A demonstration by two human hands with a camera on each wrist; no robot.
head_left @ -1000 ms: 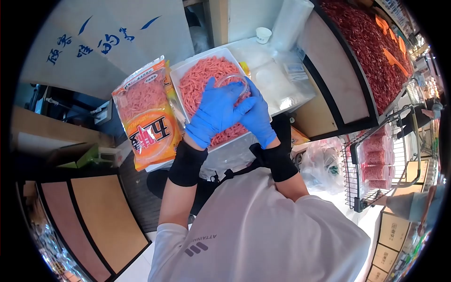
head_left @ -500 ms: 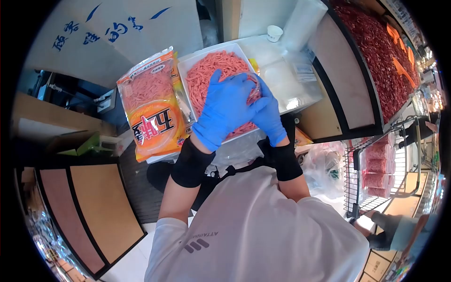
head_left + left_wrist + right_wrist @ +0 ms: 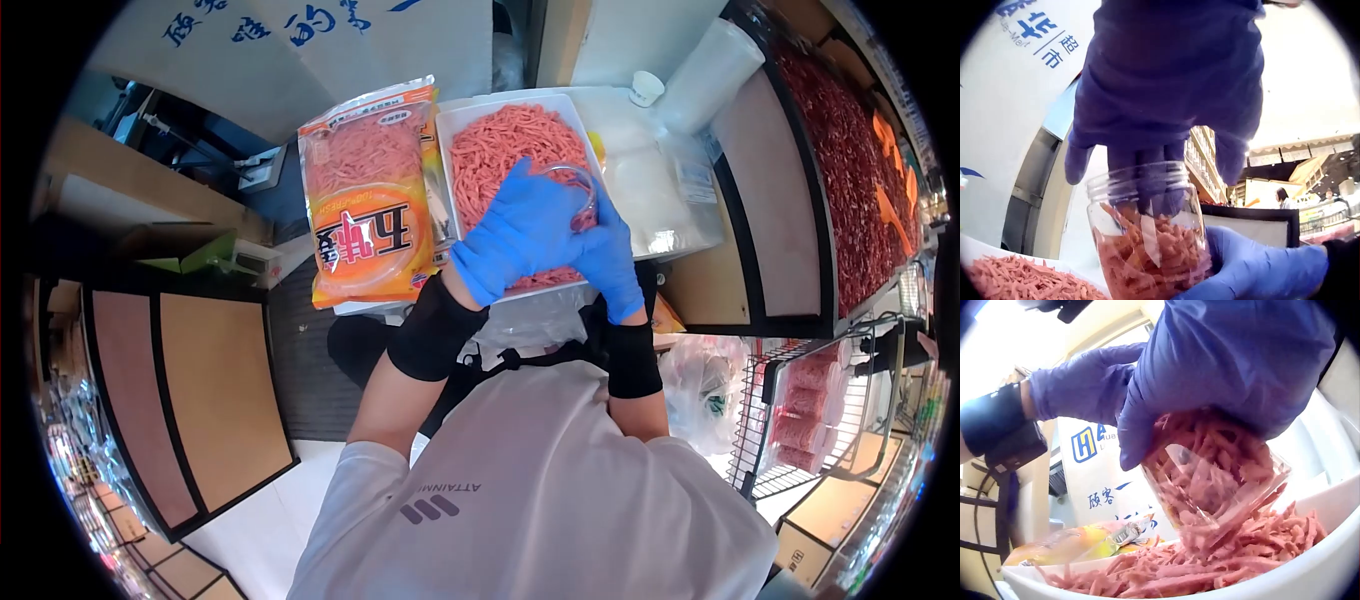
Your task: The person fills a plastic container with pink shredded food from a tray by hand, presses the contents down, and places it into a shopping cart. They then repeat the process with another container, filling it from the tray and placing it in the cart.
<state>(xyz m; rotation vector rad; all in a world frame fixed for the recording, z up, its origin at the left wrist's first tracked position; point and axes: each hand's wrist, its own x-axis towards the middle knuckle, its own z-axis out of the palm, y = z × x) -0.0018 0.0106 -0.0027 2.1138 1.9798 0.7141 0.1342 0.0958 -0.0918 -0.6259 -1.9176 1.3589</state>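
Note:
A clear plastic jar (image 3: pixel 1147 244) with a threaded rim, filled well up with pink shredded strips, stands over a white tub (image 3: pixel 455 125) of the same loose strips (image 3: pixel 500 150). My right hand (image 3: pixel 612 255), in a blue glove, grips the jar round its side; its fingers wrap the wall in the right wrist view. From above, my gloved left hand (image 3: pixel 525 232) reaches over the jar mouth. In the left wrist view its middle fingers (image 3: pixel 1147 162) point straight down inside the rim, while the thumb and an outer finger stay outside. The jar's base meets the strips in the tub.
Left of the tub lies an orange printed bag (image 3: pixel 370 200) of pink strips. To its right are clear plastic packaging (image 3: pixel 650 190), a paper cup (image 3: pixel 647 88) and a plastic roll (image 3: pixel 715 75). A cart (image 3: pixel 800 410) with filled jars stands at the right, below a bin of dark red goods (image 3: pixel 850 170).
The head view has turned, so the tub, bag and hands appear farther right. My left hand shifts slightly over the jar mouth, and the right hand keeps its grip on the jar.

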